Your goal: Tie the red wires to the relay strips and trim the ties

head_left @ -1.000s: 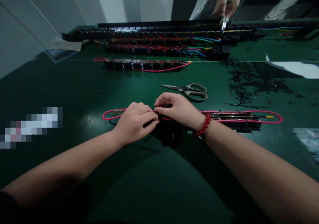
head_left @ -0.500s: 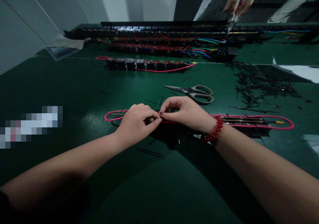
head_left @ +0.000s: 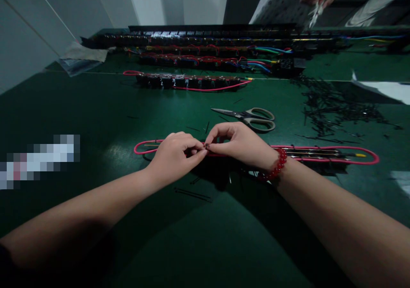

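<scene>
Left hand (head_left: 177, 155) and right hand (head_left: 238, 145) meet at a red-cabled black strip (head_left: 315, 154), scissors (head_left: 245, 115) lying just beyond.

Wears a bracelet (head_left: 281, 168) of small, round, deep-red beads around the right wrist (head_left: 270, 160), strung close together and glossy enough to catch specks of light. Shows a dark, nearly black sleeve (head_left: 5, 264) at the lower left edge of the head view, too deep in shadow to reveal any weave. Goes bare from there to the left hand (head_left: 176, 154), and likewise along the visible right forearm (head_left: 336, 211).
</scene>
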A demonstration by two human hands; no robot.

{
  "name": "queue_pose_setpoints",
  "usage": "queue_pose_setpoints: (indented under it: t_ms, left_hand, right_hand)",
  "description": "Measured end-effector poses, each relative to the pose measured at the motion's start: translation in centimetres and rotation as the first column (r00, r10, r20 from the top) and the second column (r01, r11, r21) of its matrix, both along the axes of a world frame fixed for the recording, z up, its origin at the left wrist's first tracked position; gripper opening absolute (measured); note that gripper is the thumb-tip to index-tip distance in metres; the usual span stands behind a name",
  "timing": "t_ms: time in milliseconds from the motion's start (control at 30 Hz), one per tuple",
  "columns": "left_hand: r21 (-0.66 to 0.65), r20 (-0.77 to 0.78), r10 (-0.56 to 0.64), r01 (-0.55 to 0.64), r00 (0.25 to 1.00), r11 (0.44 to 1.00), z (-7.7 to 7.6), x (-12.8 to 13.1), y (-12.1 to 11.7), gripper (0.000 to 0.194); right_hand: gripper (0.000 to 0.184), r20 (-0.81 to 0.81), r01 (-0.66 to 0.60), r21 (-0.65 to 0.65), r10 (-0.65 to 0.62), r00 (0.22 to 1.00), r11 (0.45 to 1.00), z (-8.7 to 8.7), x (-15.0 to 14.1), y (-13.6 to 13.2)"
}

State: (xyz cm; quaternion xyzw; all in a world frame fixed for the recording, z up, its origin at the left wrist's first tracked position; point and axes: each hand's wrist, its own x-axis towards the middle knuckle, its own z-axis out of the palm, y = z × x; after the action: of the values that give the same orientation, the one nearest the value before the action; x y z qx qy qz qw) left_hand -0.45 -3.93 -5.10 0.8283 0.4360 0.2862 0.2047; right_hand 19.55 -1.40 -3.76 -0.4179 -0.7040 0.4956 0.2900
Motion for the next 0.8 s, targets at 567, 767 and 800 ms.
queue_pose_setpoints:
  t_ms: [567, 767, 800]
  left_hand:
    - [-0.004, 0.01, 0.006, -0.006, 1.0, 1.0, 0.09, 0.0, -0.06, 0.013]
    - [-0.002, 0.017, 0.004, -0.004, 1.0, 1.0, 0.03, -0.06, -0.06, 0.013]
    - [-0.001, 0.018, 0.002, -0.002, 1.0, 1.0, -0.02, -0.07, -0.05, 0.013]
  right_hand:
    - [0.008, -0.012, 0.037, -0.033, -0.038, 0.999, 0.999, 0.01, -0.19, -0.15]
    - [0.007, 0.007, 0.045, -0.03, -0.045, 0.999, 0.999, 0.05, -0.18, -0.16]
    - [0.007, 0.009, 0.046, -0.03, -0.045, 0.999, 0.999, 0.06, -0.17, -0.15]
